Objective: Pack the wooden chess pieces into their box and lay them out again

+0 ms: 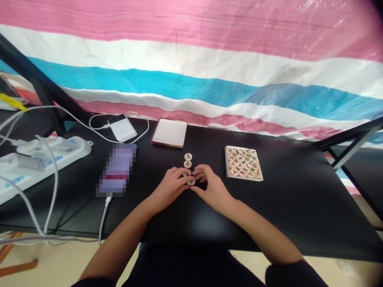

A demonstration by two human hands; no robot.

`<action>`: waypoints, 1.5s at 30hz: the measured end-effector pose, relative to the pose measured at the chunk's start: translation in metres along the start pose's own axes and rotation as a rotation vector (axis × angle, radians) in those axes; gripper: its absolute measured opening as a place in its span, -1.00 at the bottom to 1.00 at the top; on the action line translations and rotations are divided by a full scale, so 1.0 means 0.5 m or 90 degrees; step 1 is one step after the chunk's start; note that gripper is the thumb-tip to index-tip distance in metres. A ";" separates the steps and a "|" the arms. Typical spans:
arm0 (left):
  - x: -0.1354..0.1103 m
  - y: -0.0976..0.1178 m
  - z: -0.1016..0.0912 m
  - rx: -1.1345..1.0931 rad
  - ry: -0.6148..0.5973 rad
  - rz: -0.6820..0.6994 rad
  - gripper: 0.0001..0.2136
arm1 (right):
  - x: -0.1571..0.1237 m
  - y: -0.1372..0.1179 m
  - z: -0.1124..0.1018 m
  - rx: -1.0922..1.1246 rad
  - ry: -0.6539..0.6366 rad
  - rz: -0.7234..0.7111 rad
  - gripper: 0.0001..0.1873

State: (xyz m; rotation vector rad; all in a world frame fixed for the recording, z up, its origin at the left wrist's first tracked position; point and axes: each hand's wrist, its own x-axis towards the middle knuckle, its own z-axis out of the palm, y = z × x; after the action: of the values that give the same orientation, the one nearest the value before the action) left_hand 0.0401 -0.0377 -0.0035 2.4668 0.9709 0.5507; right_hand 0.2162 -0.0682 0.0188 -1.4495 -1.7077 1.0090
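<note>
Round wooden xiangqi pieces with dark or red characters stand in a short line on the black table (287,207). The far piece (188,156) and the one below it (187,164) are free of my hands. My left hand (170,188) has its fingertips over a partly hidden piece (185,174). My right hand (208,182) curves around the nearest piece (191,182) from the right. A white box (245,178) to the right holds several more pieces in rows.
A white-edged flat tray (169,132) lies at the table's far edge. To the left are a white power bank (122,128), a blurred phone (117,169) and a white power strip (44,157) with cables. A striped tarpaulin (191,79) hangs behind the table.
</note>
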 end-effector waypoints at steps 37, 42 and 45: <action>-0.021 -0.019 0.004 -0.069 0.069 -0.113 -0.78 | 0.096 0.111 -0.199 -0.471 0.247 0.191 -0.68; -0.019 -0.023 0.004 -0.069 0.074 -0.120 -0.79 | 0.107 0.128 -0.195 -0.513 0.258 0.201 -0.74; -0.018 -0.024 0.006 -0.066 0.079 -0.119 -0.80 | 0.116 0.139 -0.193 -0.540 0.236 0.191 -0.75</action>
State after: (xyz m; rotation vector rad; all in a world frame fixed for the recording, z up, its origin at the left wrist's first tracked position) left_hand 0.0290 -0.0372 -0.0139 2.2445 1.1760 0.6796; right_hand 0.3235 0.0080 0.0038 -2.2971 -1.7319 0.0713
